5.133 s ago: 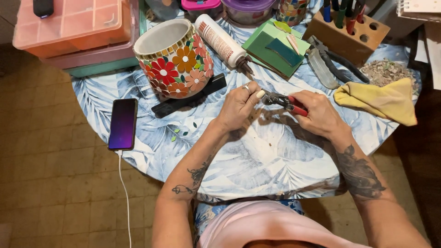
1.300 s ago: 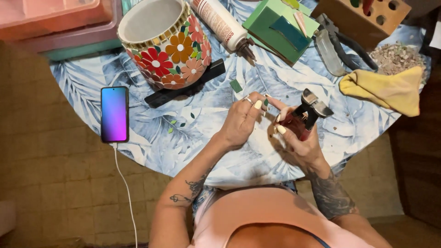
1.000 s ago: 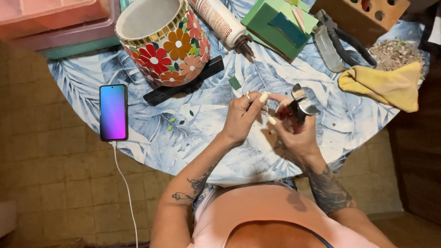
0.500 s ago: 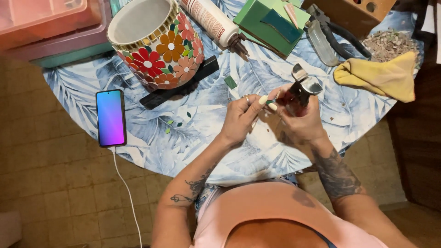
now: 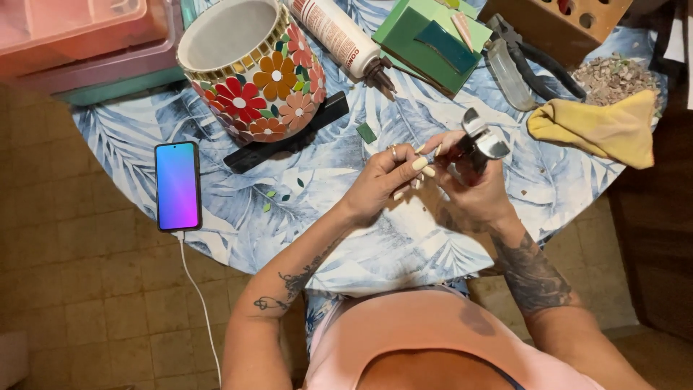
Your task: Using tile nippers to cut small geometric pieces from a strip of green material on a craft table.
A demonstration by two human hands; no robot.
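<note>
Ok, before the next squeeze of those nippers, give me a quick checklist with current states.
1. Nippers gripped in right hand: ok.
2. Left hand fingers pinching a piece at the nipper head: cannot tell, too small.
3. Fingers out of the blades: cannot tell.
4. Mosaic pot away from the hands: ok.
5. Phone lying flat near the table edge, cable hanging: ok.
</note>
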